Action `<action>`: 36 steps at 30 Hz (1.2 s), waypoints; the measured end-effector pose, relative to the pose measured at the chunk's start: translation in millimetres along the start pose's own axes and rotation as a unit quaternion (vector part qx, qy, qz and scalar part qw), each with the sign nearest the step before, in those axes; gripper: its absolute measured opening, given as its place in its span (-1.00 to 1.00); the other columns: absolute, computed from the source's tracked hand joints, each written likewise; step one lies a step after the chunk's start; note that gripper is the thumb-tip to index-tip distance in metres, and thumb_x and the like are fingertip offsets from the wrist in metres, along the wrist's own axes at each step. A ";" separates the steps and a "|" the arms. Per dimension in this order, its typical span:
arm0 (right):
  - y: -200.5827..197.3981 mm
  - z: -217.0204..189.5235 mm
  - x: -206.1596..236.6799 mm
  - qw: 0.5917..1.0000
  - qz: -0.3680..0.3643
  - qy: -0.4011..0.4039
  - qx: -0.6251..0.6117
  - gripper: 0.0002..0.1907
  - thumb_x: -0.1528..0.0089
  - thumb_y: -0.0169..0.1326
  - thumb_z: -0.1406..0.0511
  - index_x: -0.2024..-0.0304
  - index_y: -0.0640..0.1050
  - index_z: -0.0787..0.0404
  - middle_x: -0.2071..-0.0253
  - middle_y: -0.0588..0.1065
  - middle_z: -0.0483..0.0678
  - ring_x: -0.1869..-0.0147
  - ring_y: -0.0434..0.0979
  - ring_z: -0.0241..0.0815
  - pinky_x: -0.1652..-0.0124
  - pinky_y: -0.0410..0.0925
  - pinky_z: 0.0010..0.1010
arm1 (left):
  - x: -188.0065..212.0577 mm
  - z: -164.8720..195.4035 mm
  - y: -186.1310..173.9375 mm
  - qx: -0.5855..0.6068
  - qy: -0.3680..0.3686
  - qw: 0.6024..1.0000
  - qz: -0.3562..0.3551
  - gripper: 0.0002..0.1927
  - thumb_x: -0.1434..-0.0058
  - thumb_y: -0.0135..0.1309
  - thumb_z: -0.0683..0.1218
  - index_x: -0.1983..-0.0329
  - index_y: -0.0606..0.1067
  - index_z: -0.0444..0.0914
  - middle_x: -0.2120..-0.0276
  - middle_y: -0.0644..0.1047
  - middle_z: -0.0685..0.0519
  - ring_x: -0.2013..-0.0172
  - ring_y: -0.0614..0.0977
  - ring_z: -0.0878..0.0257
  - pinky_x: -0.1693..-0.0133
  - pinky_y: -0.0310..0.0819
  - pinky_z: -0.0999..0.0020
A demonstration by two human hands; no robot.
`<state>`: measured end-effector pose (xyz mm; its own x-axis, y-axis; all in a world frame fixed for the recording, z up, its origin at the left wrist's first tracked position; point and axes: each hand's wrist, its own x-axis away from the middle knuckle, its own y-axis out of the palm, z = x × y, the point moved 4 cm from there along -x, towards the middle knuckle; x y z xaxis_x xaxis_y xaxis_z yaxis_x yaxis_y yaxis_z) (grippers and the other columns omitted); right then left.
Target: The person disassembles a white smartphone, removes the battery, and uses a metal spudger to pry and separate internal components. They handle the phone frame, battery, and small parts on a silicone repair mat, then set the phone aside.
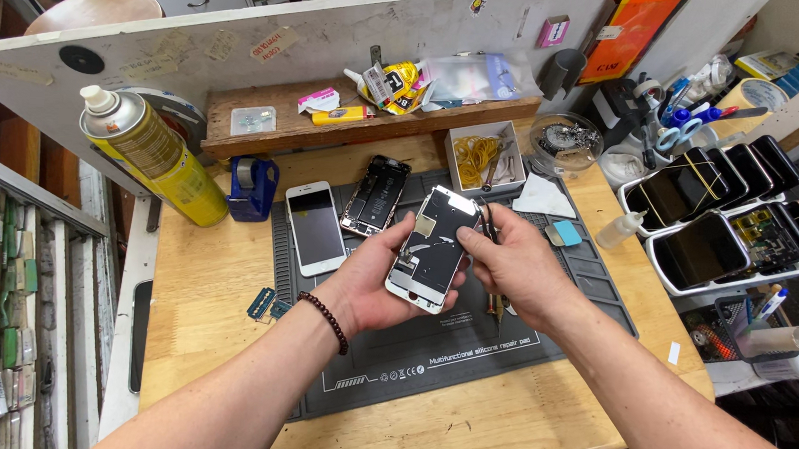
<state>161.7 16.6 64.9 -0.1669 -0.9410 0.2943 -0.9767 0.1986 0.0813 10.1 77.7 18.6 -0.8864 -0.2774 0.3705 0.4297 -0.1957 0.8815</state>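
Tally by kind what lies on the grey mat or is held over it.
Phone screen panel, held in left hand: 1
White phone: 1
Opened phone body: 1
Thin tool in right hand: 1
Blue pad: 1
Total: 5

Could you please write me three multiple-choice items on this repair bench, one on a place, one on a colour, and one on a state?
1. Where does the white phone lie?
A. on the grey mat
B. on the shelf
C. in the box

2. What colour is the spray can?
A. red
B. yellow
C. black

3. What does the left hand do?
A. rests flat
B. holds the screen panel
C. points away

Answers: 1 A, it lies face up on the grey mat. 2 B, its body is yellow. 3 B, its fingers wrap the panel's edges.
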 end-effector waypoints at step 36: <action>10.9 94.0 0.5 0.982 0.127 0.137 -0.025 -0.86 -0.30 0.11 0.28 0.24 0.44 0.21 0.45 0.51 -0.08 0.59 0.24 -0.39 0.62 0.05 -0.51 | 31.0 5.8 -51.2 -0.616 0.169 0.670 0.378 -0.73 -0.06 0.26 -0.13 0.15 0.66 -0.28 0.30 0.71 0.03 0.27 0.75 0.25 0.17 0.63 0.38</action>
<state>138.4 -7.5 -23.5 -0.3545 -0.7519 0.5558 -0.8995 0.4366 0.0170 -40.3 84.6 -13.4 -0.3346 -0.8918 0.3045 0.7345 -0.4492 -0.5087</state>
